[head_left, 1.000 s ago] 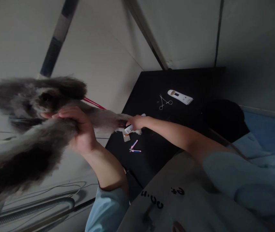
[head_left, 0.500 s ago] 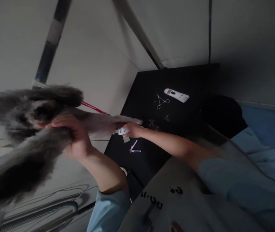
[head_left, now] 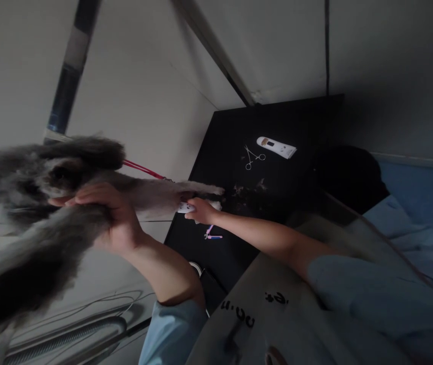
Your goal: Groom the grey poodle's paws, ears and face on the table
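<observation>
Black tabletop (head_left: 277,116) at 1 o'clock; left hand (head_left: 113,218) clamps fluffy grey dog (head_left: 30,177) at 9, right hand (head_left: 201,210) grips small white trimmer (head_left: 184,207) against the paw (head_left: 211,191), centre. We'd hold that paw steady.

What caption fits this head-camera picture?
The left hand grips a dog; the right hand holds a trimmer to its leg at a table.

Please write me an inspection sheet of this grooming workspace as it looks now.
Surface: black table, fur clippings on it.
Job's things: grey dog; small white trimmer at its paw.
Clutter: white clipper, forceps, pink-blue nail clipper on the table.
Hands: left hand, fingers closed on the dog; right hand holds the trimmer.
Cables: red leash by the dog; cords at lower left.
Surroundings: grey walls, dim light.
</observation>
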Demonstrator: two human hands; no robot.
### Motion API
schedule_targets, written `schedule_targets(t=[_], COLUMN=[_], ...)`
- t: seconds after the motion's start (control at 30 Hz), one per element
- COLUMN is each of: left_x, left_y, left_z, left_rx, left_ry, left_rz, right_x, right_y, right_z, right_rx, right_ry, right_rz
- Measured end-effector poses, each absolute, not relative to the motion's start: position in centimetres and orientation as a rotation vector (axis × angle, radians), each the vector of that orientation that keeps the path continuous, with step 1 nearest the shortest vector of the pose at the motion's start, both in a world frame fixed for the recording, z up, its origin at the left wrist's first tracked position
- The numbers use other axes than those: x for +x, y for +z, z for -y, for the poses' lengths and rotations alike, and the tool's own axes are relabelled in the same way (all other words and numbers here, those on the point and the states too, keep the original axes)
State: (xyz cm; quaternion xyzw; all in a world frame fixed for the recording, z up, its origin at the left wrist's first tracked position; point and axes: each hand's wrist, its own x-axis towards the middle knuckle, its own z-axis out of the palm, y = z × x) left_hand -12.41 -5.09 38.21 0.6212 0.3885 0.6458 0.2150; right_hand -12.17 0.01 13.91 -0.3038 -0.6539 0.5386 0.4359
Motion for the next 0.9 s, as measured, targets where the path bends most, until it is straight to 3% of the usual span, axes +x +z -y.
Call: schedule_targets(t=[0.33,0.73,0.9], left_x=[-12.2,-12.7,-13.2], left_y=[38.2,37.8,38.2], left_z=[5.4,4.8,4.8], left_rx=[1.778,1.737,1.755], left_ry=[1.565,1.87,1.736], left_rz=[-1.343,-1.227,-1.3], right_x=[-13.0,-13.3,-11.1], right_y=[14.3,14.2,13.5], right_z=[0.9,2.1,3.0], right_rx=[-0.753,-0.836,-0.934], right_ry=[1.335,1.431,1.449], right_rz=[1.481,1.153,1.243])
